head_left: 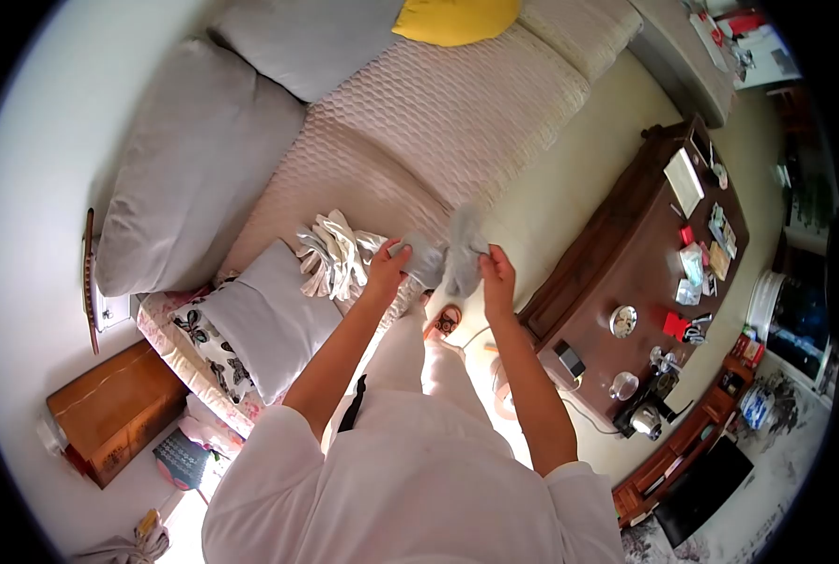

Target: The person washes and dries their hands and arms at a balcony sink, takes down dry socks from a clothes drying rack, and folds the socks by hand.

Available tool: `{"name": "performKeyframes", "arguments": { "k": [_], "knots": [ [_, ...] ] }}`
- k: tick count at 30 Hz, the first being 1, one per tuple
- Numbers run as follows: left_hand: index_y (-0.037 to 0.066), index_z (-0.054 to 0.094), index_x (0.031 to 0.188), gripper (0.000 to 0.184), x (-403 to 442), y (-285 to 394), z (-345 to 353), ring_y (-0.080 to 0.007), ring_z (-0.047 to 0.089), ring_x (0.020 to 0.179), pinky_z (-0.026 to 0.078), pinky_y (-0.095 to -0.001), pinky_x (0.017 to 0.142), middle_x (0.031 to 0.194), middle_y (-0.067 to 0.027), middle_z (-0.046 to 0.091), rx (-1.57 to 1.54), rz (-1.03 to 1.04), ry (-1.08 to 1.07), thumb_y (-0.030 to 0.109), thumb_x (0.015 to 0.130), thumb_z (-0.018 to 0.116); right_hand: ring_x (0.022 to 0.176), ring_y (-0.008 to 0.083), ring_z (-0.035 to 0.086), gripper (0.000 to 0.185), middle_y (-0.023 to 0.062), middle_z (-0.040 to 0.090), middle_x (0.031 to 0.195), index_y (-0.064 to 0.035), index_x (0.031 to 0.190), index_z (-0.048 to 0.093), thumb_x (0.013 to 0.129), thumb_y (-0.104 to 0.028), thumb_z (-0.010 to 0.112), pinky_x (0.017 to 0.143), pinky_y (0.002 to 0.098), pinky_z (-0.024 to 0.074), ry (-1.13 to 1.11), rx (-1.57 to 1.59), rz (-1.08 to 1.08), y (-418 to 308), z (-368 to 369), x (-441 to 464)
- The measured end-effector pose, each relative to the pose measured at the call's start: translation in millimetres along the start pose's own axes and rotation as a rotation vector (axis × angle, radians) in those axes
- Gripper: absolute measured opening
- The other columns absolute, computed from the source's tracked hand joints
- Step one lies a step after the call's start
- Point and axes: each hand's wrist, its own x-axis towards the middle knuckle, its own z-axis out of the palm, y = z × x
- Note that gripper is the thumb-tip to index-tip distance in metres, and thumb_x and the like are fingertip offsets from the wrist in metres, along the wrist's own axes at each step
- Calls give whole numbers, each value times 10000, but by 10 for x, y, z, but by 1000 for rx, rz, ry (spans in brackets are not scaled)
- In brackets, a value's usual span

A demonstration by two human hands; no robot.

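My left hand point(388, 267) pinches a small grey sock point(423, 264) in front of my body. My right hand point(497, 274) is closed on the edge of another grey sock point(463, 254), which hangs long and is a little blurred. The two socks are side by side, almost touching. Just left of my left hand, a loose heap of white and cream socks point(333, 252) lies on the sofa's quilted cover point(382, 160). How far the fingertips reach into the fabric is hidden.
Grey cushions point(199, 160) and a yellow pillow point(457, 19) rest on the sofa. A light grey pillow point(274, 315) lies near my left forearm. To the right stands a dark wooden coffee table point(589, 310) with a phone, a kettle, glassware and papers. A cable runs beside it.
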Motion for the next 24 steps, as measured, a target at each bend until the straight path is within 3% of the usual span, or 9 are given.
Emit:
{"name": "performKeyframes", "arguments": {
  "k": [5,6,7,9,12,16,19,20,24],
  "knots": [
    [78,485,1152,314,-66,564,88,-137,578,884,496,-277,697,1010,-48,576,-6,43,-77,120,859,591,864,61,498,257,-10,569,962,24,1120,546,890,-39,451,796,200,379,-254,-27,-100,-981,244,-70],
    [77,481,1160,311,-174,721,199,-140,579,901,498,-277,712,1026,-52,575,-63,44,-134,111,866,577,811,63,478,268,28,581,1040,20,1133,536,885,11,435,747,201,387,-338,-39,-164,-1105,325,-78],
    [75,477,1168,309,-284,889,299,-144,580,917,499,-278,728,1043,-56,574,-116,46,-190,102,873,563,870,92,510,293,56,569,1130,18,1145,533,876,31,418,796,225,394,-407,-72,-262,-1191,427,-55],
    [74,468,1185,314,-463,1184,455,-155,575,959,498,-290,772,1078,-67,567,-217,46,-218,74,879,535,938,126,534,300,70,575,1102,11,1136,536,851,35,444,851,244,391,-444,-280,-337,-1460,571,-27],
    [69,458,1202,324,-735,1516,656,-171,571,999,494,-304,823,1113,-76,559,-254,128,-293,44,882,503,953,133,546,294,72,582,1043,-6,1123,542,831,1,500,857,246,396,-453,-244,-265,-1516,600,46],
    [48,462,1199,345,-908,1658,934,-157,576,968,490,-278,803,1089,-76,568,-217,279,-307,32,861,530,782,92,533,268,37,567,928,-21,1093,545,831,-73,563,714,214,422,-539,-213,-276,-1742,661,124],
    [26,477,1173,342,-976,1767,1104,-138,580,911,481,-253,767,1037,-73,581,86,477,-127,39,843,567,779,79,527,257,27,558,941,-35,1095,538,844,-83,566,708,209,421,-455,-275,-208,-1942,498,320],
    [16,489,1152,342,-1047,1826,1188,-129,579,872,472,-243,742,992,-72,586,103,524,-43,46,829,595,829,74,529,250,18,557,963,-34,1102,526,863,-104,553,738,213,414,-365,-112,-76,-2049,476,358],
    [16,475,1164,339,-1218,1921,1334,-141,586,862,485,-261,748,1003,-73,581,-57,480,-63,72,850,589,898,79,522,260,30,565,1015,10,1118,496,890,-115,515,793,225,417,-613,245,11,-2398,432,544]
  ]
}}
